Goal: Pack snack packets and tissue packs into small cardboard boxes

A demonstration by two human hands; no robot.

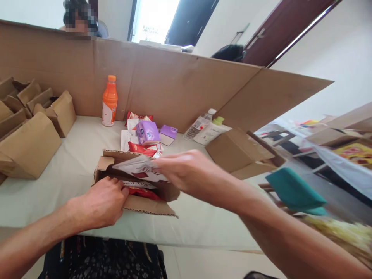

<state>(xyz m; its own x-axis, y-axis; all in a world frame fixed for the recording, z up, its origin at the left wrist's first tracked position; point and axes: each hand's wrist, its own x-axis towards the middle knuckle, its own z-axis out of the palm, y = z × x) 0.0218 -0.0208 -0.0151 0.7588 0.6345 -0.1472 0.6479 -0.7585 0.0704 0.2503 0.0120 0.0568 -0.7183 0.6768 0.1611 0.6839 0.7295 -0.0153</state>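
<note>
An open cardboard box stands in front of me with its flaps spread. Inside it lie a red packet and a white printed piece. My left hand is closed over the box's near left wall, its fingers curled inside; the fingertips are partly hidden. Above the box's right half, my right hand pinches a pale packet with dark red print, which is tilted and slightly blurred. Just behind the box are a purple packet, a flat purple-and-white pack and red packets.
Several open cardboard boxes crowd the left. An orange bottle stands by the cardboard partition. To the right lie a clear bottle, a green-capped pouch and another box. A person sits beyond the partition.
</note>
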